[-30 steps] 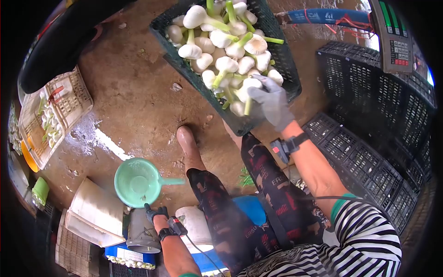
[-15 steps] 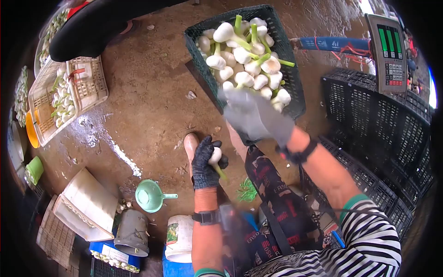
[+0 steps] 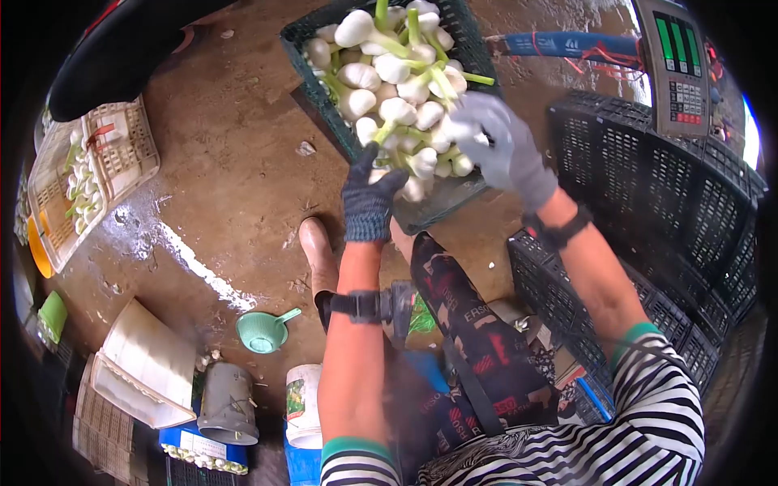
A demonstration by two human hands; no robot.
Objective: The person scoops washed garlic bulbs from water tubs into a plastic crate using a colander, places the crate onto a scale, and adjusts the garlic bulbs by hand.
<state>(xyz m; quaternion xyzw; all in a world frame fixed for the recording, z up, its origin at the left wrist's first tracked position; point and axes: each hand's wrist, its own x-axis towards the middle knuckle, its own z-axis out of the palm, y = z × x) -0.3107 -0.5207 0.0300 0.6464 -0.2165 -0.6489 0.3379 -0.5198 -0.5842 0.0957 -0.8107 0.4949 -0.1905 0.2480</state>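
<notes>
A dark green crate [image 3: 320, 121] full of white garlic bulbs [image 3: 359, 77] with cut green stems sits at top centre. My left hand [image 3: 373, 194], in a dark knit glove, is at the crate's near left edge, its fingers bent around or against a garlic bulb partly hidden by them. My right hand [image 3: 501, 146], in a grey glove, is over the crate's right side beside the bulbs. Its fingers are curled and blurred, and whether they hold anything is unclear.
Stacked black crates [image 3: 656, 178] stand at the right, below a scale display [image 3: 681, 73]. A white basket [image 3: 130, 146] with garlic is at the left. A green strainer [image 3: 261, 332], a grey bucket [image 3: 228, 405] and a white bucket [image 3: 304, 405] are at the lower left.
My left hand has come up from the strainer, held a garlic bulb above my legs, then reached the crate. My right hand has moved across the bulbs and back to the right.
</notes>
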